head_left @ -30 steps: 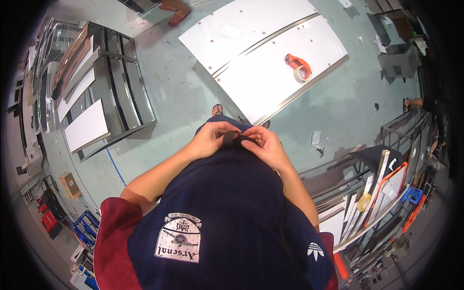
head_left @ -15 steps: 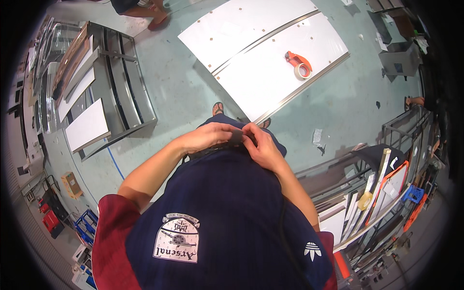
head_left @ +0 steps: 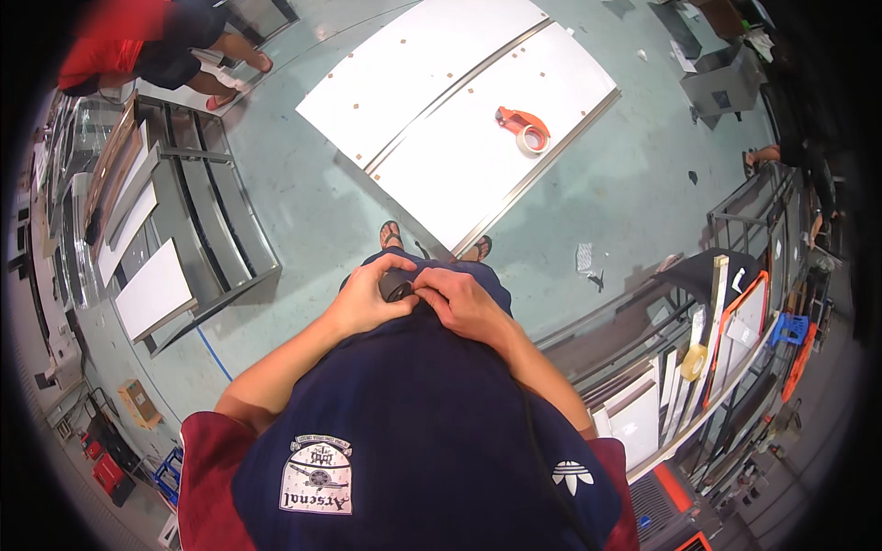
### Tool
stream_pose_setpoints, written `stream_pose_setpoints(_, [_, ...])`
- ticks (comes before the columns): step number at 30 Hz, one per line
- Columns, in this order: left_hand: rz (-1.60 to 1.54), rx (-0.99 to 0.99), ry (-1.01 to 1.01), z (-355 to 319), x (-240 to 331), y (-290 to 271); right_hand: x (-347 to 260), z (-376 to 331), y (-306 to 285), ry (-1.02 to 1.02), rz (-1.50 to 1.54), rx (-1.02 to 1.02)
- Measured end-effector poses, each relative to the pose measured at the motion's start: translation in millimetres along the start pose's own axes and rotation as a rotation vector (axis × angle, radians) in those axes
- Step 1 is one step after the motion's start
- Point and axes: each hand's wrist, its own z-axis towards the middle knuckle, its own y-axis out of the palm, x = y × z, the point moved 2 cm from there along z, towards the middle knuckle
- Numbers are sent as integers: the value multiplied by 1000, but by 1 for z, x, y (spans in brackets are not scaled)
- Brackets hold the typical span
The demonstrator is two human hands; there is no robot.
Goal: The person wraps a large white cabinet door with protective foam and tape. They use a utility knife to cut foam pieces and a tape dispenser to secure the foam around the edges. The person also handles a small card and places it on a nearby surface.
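At my waist, a small dark cylindrical object [head_left: 396,286] is held between the thumb and fingers of my left hand [head_left: 361,298]. Its round end faces up toward me; its exact kind is unclear. My right hand [head_left: 462,300] is closed, with thumb and fingertips pinched together right beside the cylinder's edge. Whatever lies in that pinch is hidden by the fingers. Beyond my feet, an orange tape dispenser [head_left: 522,122] with a roll of pale tape [head_left: 533,140] rests on a large white panel [head_left: 478,174].
A metal frame [head_left: 216,197] carrying white boards [head_left: 152,289] stands at left. At right, a rack [head_left: 680,450] holds upright strips and a yellow tape roll [head_left: 694,363]. A person in red [head_left: 115,50] is at upper left; another person's leg [head_left: 764,156] shows at far right.
My left hand has turned, bringing the cylinder's round end into sight. My right hand has shifted slightly left and lower. The person at upper left has come further into view.
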Motion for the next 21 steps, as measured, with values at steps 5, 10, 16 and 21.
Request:
stream_pose_setpoints(5, [-219,-54,-29,0,1,-6,13,3,-22,-143,-165,-48])
stream_pose_setpoints(10, [-318,-115,-151,-5,-5,-10,35,-34,-94,23,-171,75])
stream_pose_setpoints(16, [-42,-62,-14,-2,-1,14,57,-86,-86,205,5,193])
stream_pose_setpoints(21, [25,-94,3,17,11,32,56,-76,-43,321,116,392])
